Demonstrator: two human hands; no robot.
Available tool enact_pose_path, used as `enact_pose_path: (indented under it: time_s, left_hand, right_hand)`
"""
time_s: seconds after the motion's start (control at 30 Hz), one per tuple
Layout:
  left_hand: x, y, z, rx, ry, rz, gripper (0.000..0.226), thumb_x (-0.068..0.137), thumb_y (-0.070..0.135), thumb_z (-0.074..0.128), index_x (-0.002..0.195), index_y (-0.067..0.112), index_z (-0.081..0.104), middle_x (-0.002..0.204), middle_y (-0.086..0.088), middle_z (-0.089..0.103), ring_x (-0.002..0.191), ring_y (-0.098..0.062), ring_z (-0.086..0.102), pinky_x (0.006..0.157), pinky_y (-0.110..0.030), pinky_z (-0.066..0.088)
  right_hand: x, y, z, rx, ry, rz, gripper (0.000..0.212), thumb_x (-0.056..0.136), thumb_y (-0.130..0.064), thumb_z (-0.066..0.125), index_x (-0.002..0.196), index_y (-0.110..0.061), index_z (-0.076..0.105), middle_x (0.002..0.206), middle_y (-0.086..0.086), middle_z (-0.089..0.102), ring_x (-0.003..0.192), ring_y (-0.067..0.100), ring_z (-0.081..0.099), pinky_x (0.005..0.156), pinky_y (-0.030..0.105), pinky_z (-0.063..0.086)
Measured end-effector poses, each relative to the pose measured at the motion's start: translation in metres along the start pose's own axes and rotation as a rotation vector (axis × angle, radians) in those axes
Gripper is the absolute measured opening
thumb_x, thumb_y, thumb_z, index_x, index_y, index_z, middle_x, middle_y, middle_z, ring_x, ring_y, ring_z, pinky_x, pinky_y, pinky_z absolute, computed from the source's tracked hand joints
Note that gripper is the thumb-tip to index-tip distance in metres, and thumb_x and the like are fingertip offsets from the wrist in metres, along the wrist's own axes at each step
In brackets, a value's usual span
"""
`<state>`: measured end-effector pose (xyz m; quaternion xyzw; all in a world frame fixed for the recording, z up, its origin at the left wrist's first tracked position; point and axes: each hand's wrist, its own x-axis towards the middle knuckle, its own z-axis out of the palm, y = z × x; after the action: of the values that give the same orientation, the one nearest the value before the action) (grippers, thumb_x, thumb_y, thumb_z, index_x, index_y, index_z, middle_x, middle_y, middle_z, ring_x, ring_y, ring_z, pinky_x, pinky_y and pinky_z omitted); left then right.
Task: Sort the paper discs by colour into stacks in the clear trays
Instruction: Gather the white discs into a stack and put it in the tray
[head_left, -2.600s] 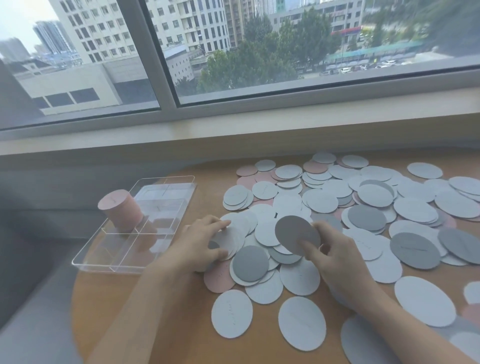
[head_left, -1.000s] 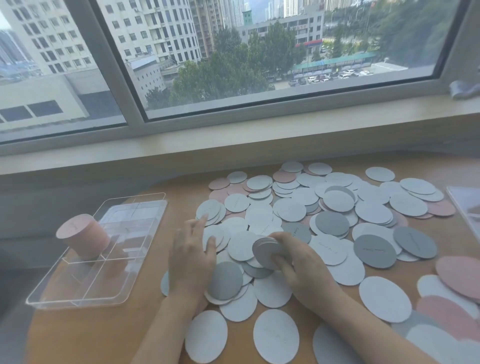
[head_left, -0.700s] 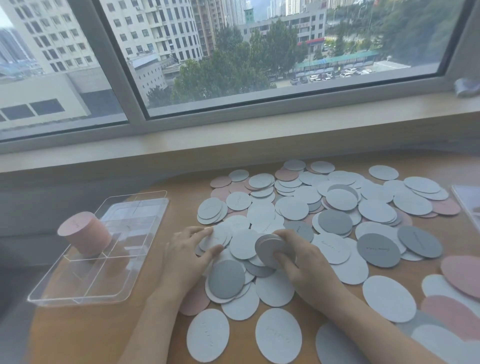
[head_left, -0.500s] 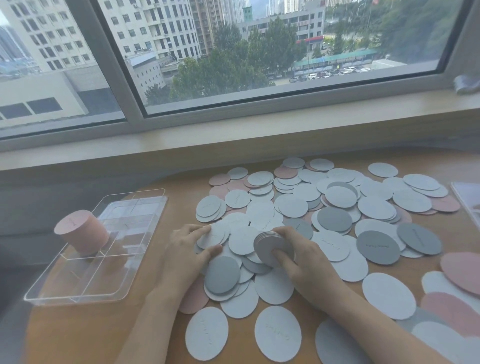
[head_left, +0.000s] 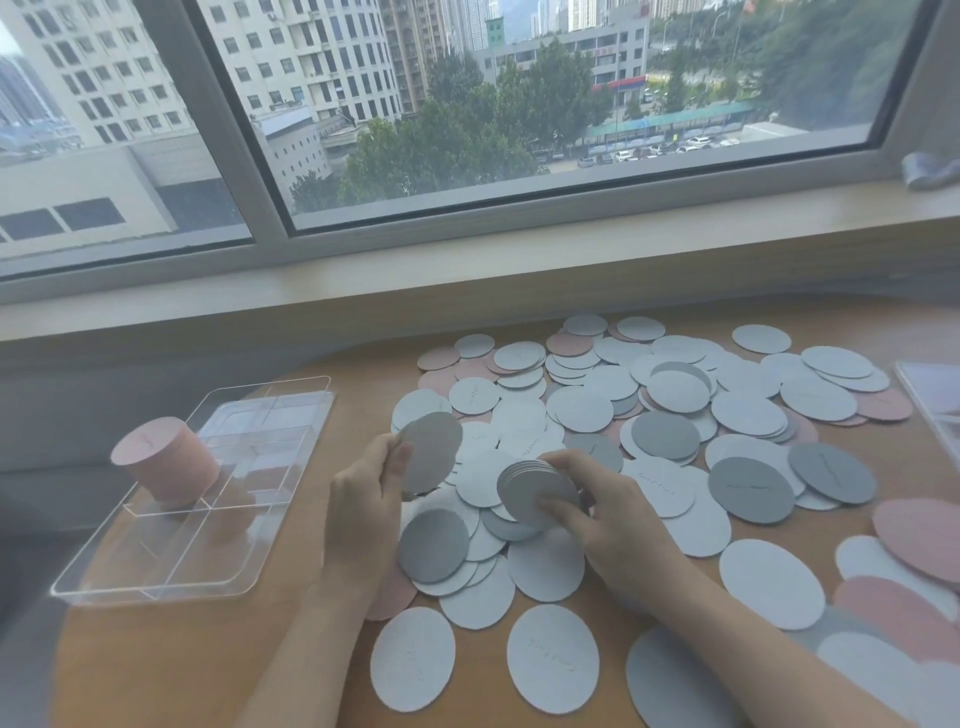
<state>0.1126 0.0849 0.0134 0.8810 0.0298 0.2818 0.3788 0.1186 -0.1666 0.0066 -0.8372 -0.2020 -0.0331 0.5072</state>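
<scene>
Right, my left hand (head_left: 366, 506) pinches one grey disc (head_left: 431, 452) lifted off the pile. My right hand (head_left: 605, 514) grips a small grey stack (head_left: 537, 486).

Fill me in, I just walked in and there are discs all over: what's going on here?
A person is sorting round paper discs by colour. The left hand holds up a single dark grey paper disc, and the right hand grips a small stack of dark grey discs above the pile. A tall stack of pink discs already stands in the clear plastic divided tray on the left. Many light grey, dark grey and pink discs remain scattered on the wooden table.
</scene>
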Motion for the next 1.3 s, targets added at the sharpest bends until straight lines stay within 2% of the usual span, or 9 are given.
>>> enact_pose_path:
  time_s: [0.17, 0.27, 0.4, 0.5, 0.67, 0.83, 0.93, 1.0, 1.3]
  left_hand:
    - [-0.015, 0.021, 0.017, -0.259, -0.225, 0.056, 0.019, 0.103, 0.038, 0.05, 0.096, 0.033, 0.067, 0.078, 0.006, 0.067, 0.069, -0.02, 0.066, 0.065, -0.029, 0.051]
    - [-0.021, 0.028, 0.026, -0.295, -0.374, 0.116, 0.02, 0.1, 0.046, 0.045, 0.094, 0.043, 0.064, 0.078, 0.011, 0.065, 0.073, -0.013, 0.063, 0.068, -0.028, 0.05]
    - [-0.028, 0.034, 0.032, -0.375, -0.503, 0.133, 0.041, 0.102, 0.055, 0.037, 0.118, 0.031, 0.066, 0.101, 0.011, 0.072, 0.096, -0.013, 0.067, 0.08, -0.021, 0.05]
    - [-0.028, 0.03, 0.036, -0.188, -0.551, 0.17, 0.077, 0.089, 0.081, 0.024, 0.144, 0.033, 0.048, 0.127, 0.02, 0.057, 0.12, -0.006, 0.052, 0.095, -0.023, 0.043]
    - [-0.03, 0.026, 0.044, 0.391, -0.57, 0.362, 0.108, 0.076, 0.09, -0.006, 0.16, 0.024, 0.014, 0.141, 0.013, 0.028, 0.126, -0.009, 0.025, 0.104, -0.024, 0.017]
    - [-0.027, 0.024, 0.038, 0.247, -0.451, 0.336, 0.08, 0.094, 0.075, 0.011, 0.151, 0.028, 0.042, 0.127, 0.014, 0.044, 0.115, -0.01, 0.04, 0.1, -0.029, 0.029]
    - [-0.015, 0.014, 0.032, 0.176, -0.217, 0.303, 0.038, 0.102, 0.036, 0.038, 0.132, 0.027, 0.059, 0.112, 0.015, 0.055, 0.102, -0.013, 0.052, 0.089, -0.023, 0.033]
    - [-0.008, 0.001, 0.029, 0.24, -0.182, 0.241, 0.039, 0.092, 0.02, 0.046, 0.127, 0.027, 0.062, 0.116, 0.014, 0.058, 0.104, -0.016, 0.055, 0.086, -0.024, 0.033]
    - [-0.005, -0.011, 0.026, 0.268, -0.383, 0.302, 0.051, 0.084, 0.067, 0.054, 0.124, 0.037, 0.066, 0.132, 0.027, 0.055, 0.123, -0.004, 0.048, 0.102, -0.032, 0.034]
  right_hand:
    - [0.001, -0.003, -0.001, 0.029, 0.067, -0.034, 0.041, 0.088, -0.009, 0.069, 0.116, -0.04, 0.064, 0.109, -0.024, 0.066, 0.089, 0.013, 0.061, 0.074, 0.018, 0.046]
    - [0.001, -0.002, -0.003, 0.009, 0.074, -0.027, 0.048, 0.087, -0.011, 0.07, 0.122, -0.042, 0.063, 0.109, -0.029, 0.065, 0.079, 0.012, 0.058, 0.074, 0.015, 0.045]
    - [-0.001, -0.003, -0.004, -0.034, 0.056, -0.046, 0.043, 0.087, -0.007, 0.069, 0.122, -0.032, 0.065, 0.094, -0.036, 0.062, 0.072, -0.005, 0.055, 0.068, 0.008, 0.038]
    - [-0.002, -0.002, -0.006, -0.076, 0.096, -0.048, 0.038, 0.089, -0.008, 0.068, 0.121, -0.028, 0.065, 0.088, -0.034, 0.062, 0.077, -0.011, 0.055, 0.07, 0.006, 0.037]
    - [0.002, 0.007, -0.001, -0.242, -0.055, -0.02, 0.043, 0.093, -0.03, 0.064, 0.133, -0.029, 0.049, 0.119, -0.007, 0.06, 0.113, 0.01, 0.051, 0.098, 0.027, 0.041]
    - [-0.001, 0.004, -0.001, -0.215, 0.035, -0.107, 0.028, 0.09, -0.022, 0.061, 0.118, -0.025, 0.056, 0.104, -0.011, 0.061, 0.098, 0.007, 0.053, 0.086, 0.018, 0.04]
    - [-0.001, 0.004, -0.002, -0.221, 0.001, -0.104, 0.023, 0.094, -0.023, 0.061, 0.116, -0.027, 0.054, 0.099, -0.014, 0.059, 0.094, 0.006, 0.05, 0.081, 0.017, 0.037]
    - [0.0, 0.006, -0.003, -0.216, -0.044, -0.066, 0.025, 0.096, -0.025, 0.061, 0.118, -0.03, 0.051, 0.1, -0.012, 0.059, 0.094, 0.01, 0.051, 0.079, 0.022, 0.038]
    - [-0.001, 0.004, -0.005, -0.162, 0.047, -0.001, 0.031, 0.09, -0.018, 0.066, 0.116, -0.03, 0.054, 0.096, -0.015, 0.063, 0.081, 0.004, 0.053, 0.068, 0.019, 0.036]
